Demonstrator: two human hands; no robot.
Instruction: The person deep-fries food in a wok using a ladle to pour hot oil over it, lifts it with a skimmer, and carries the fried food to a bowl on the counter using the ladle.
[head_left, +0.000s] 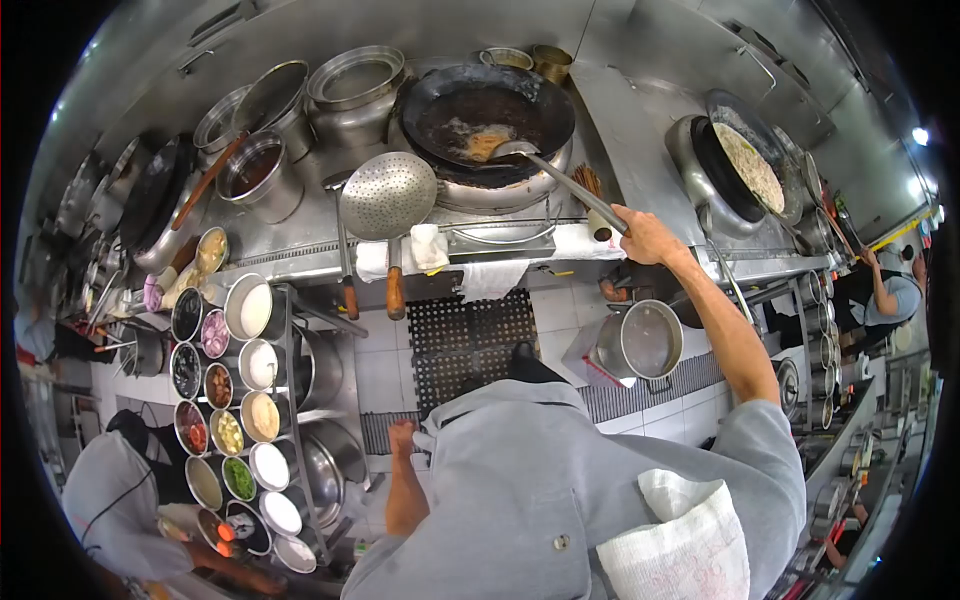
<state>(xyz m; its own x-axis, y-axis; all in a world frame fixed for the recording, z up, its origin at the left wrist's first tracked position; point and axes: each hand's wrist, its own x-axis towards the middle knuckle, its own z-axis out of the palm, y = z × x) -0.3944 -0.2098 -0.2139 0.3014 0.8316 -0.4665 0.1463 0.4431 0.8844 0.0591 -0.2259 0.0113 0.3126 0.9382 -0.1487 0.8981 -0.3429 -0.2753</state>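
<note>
- The right hand [648,236] has its fingers wrapped closed around the end of the long-handled ladle [570,187], with no open gap showing.
- The ladle's long axis is the relation that matters: from the fingers it runs forward and to the person's left, crossing the near right rim of the wok [543,103].
- The ladle's bowl lies inside the wok, beside the golden-brown food [483,143]; whether it touches the food or the wok's wall, I cannot tell.
- That food sits toward the near side of the wok, in dark liquid, ahead and left of the right fingers, roughly in line with the handle.
- The right hand is clearly nearer to the wok; its arm reaches out over the front edge of the surface [640,150].
- The left hand [402,438] hangs low by the person's side, well apart from the ladle; its fingers look curled, but how far and whether around anything I cannot tell.
- The perforated skimmer [388,195] lies left of the wok, its wooden handle pointing back toward the person.
</note>
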